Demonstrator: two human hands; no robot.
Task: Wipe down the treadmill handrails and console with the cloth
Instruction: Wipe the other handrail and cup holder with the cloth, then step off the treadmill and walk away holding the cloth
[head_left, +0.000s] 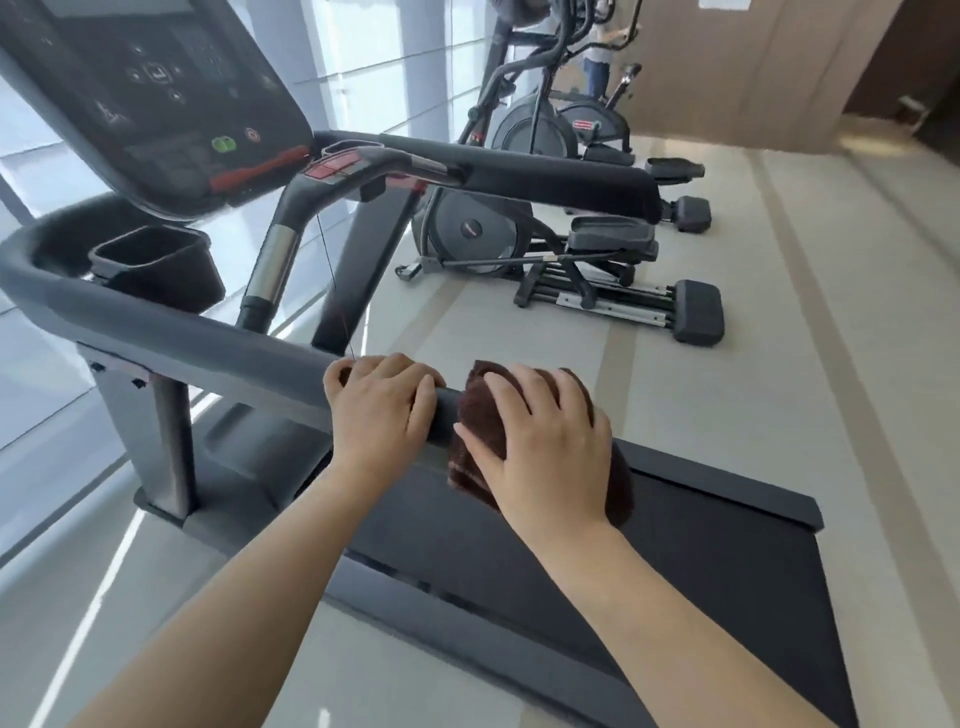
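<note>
Left hand (382, 410) curled over the treadmill handrail (208, 338), right hand (545, 447) just beside it pressing a brown cloth (480, 410) around that rail, treadmill belt (675, 561) below

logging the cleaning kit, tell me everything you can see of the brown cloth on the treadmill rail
The brown cloth is dark and fuzzy like terry towelling, with faint paler stripes near its lower left edge. It drapes over the end of the treadmill's grey handrail, hanging down the near side. The right hand holds it, fingers spread on top.
</note>
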